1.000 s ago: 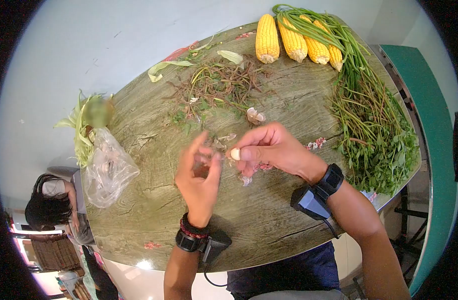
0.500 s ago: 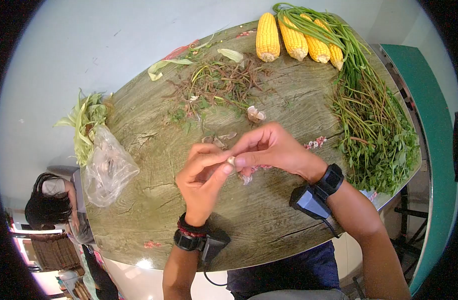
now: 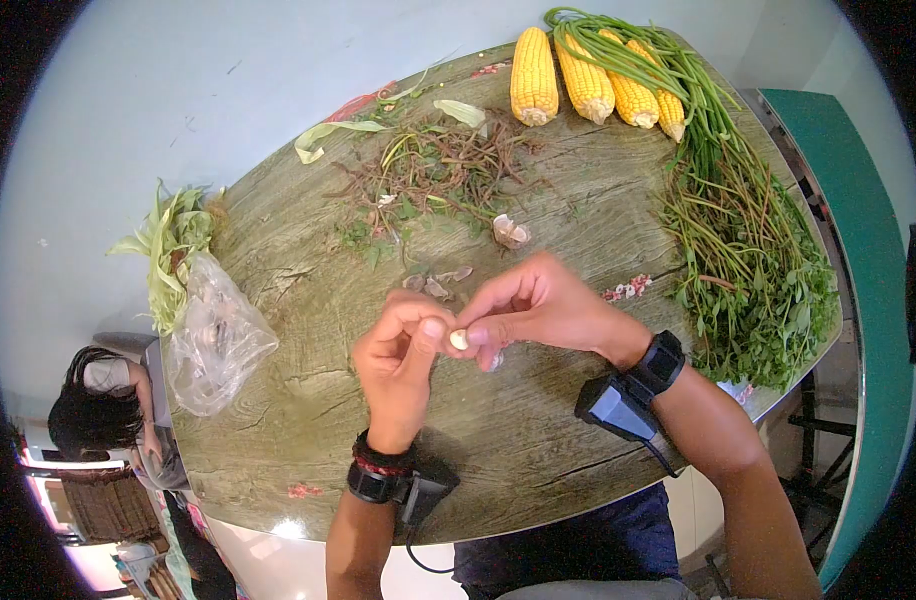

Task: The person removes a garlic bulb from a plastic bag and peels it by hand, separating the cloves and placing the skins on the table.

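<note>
Over the middle of the wooden table (image 3: 308,410), a small pale garlic clove (image 3: 460,340) is pinched between the fingertips of my right hand (image 3: 538,308). My left hand (image 3: 400,355) has its fingers curled together and touches the clove's left side; whether it also grips the clove or a bit of skin is hidden. Bits of garlic skin (image 3: 436,284) lie just beyond my hands. A partly broken garlic bulb (image 3: 510,232) rests farther back. Another pale piece (image 3: 496,360) shows below my right fingers, mostly hidden.
Trimmed stems and roots (image 3: 448,165) are heaped at the back. Corn cobs (image 3: 534,80) and long green beans (image 3: 668,65) lie back right, leafy greens (image 3: 758,270) along the right edge. A plastic bag (image 3: 218,335) and husks (image 3: 173,240) are left. A person (image 3: 103,400) is beyond.
My left thumb has moved up off the clove and curled against the fingers. The clove has shifted slightly down and shows more of its pale surface.
</note>
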